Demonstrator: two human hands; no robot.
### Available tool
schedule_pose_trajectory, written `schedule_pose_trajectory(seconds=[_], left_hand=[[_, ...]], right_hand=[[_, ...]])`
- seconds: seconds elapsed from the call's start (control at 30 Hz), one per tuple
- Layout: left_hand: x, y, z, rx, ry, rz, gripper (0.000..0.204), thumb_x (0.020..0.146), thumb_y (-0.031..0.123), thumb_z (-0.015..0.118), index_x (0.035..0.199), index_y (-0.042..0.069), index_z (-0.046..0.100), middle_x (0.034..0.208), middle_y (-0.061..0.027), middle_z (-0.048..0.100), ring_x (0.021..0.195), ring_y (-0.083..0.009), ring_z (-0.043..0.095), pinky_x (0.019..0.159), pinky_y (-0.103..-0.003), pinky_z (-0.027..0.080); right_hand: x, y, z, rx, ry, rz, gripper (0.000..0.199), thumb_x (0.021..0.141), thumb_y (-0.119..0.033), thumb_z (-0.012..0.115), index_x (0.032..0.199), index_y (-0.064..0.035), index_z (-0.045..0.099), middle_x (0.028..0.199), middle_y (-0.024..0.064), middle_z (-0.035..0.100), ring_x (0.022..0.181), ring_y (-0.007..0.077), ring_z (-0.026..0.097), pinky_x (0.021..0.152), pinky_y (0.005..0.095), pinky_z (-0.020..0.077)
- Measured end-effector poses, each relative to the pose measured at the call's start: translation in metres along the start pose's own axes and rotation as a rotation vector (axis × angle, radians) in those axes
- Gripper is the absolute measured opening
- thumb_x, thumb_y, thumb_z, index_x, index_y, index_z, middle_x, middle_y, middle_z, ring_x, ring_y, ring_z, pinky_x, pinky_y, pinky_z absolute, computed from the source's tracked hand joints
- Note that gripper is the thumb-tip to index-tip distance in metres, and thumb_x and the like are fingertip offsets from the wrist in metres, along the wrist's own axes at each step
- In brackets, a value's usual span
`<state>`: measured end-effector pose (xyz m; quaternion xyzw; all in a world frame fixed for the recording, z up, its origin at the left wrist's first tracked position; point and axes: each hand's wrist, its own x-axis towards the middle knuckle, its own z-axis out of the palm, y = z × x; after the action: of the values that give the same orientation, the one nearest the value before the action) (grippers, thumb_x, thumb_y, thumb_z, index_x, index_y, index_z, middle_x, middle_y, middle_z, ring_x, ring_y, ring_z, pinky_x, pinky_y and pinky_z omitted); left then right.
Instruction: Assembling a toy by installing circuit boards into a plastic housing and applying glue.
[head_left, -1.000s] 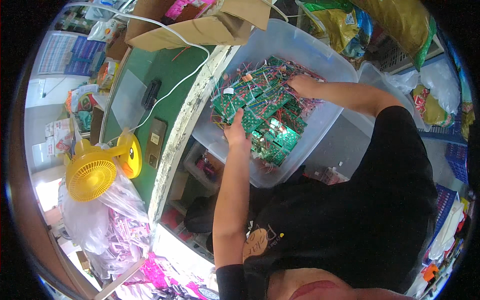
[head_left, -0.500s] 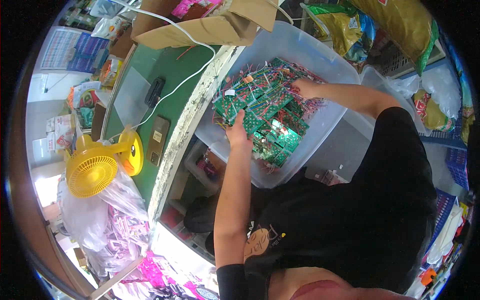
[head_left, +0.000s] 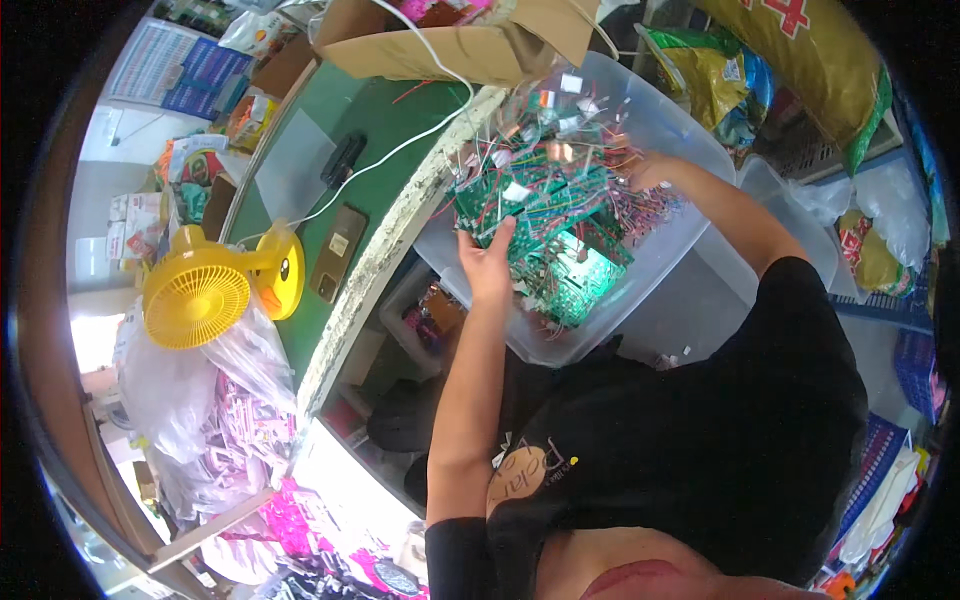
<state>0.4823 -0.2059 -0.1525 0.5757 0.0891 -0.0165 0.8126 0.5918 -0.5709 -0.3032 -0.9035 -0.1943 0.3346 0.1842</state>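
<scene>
Currently both hands work in the clear bin [head_left: 700, 150] at twelve o'clock: left hand [head_left: 487, 262] clamped on a clump of green circuit boards [head_left: 530, 200], right hand [head_left: 645, 170] buried, grip unclear. Most boards remain inside.

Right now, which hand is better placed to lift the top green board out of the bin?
Probably left. The left hand already lies against the near edge of the raised green circuit boards in the clear plastic bin, while the right hand is at the far side among loose wires.

right hand [head_left: 648, 170] fingers amid circuit boards [head_left: 545, 225]
</scene>
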Motion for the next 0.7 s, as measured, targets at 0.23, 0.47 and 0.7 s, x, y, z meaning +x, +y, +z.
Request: schedule_pose_trajectory(seconds=[0.23, 0.47, 0.7], left_hand=[[-0.001, 0.001, 0.026, 0.059, 0.006, 0.137, 0.050, 0.083, 0.008, 0.079, 0.126, 0.002, 0.053, 0.116, -0.0054, 0.065, 0.104, -0.0145, 0.060, 0.095, -0.029, 0.045], [-0.006, -0.015, -0.008, 0.103, -0.135, 0.059, 0.043, 0.083, 0.000, 0.077, 0.120, 0.003, 0.055, 0.115, -0.0072, 0.065, 0.099, -0.0154, 0.064, 0.089, -0.031, 0.051], [-0.003, 0.002, 0.002, 0.093, -0.177, 0.075, 0.049, 0.081, -0.002, 0.077, 0.124, 0.002, 0.056, 0.115, -0.0071, 0.067, 0.100, -0.0159, 0.065, 0.089, -0.031, 0.052]], right_hand=[[-0.038, -0.058, -0.029, 0.501, -0.107, -0.077, 0.043, 0.075, -0.021, 0.073, 0.115, -0.0082, 0.063, 0.085, 0.0023, 0.065, 0.079, 0.0195, 0.063, 0.065, 0.0378, 0.0504], [-0.092, -0.072, -0.078, 0.739, -0.069, -0.118, 0.093, 0.076, -0.040, 0.081, 0.147, 0.0003, 0.035, 0.136, 0.0162, 0.051, 0.122, 0.0244, 0.050, 0.099, 0.0392, 0.0434], [-0.166, -0.164, -0.118, -0.319, 1.045, -0.087, 0.113, 0.065, -0.046, 0.082, 0.153, -0.0008, 0.026, 0.155, 0.0284, 0.029, 0.146, 0.0399, 0.028, 0.119, 0.0456, 0.0246]])
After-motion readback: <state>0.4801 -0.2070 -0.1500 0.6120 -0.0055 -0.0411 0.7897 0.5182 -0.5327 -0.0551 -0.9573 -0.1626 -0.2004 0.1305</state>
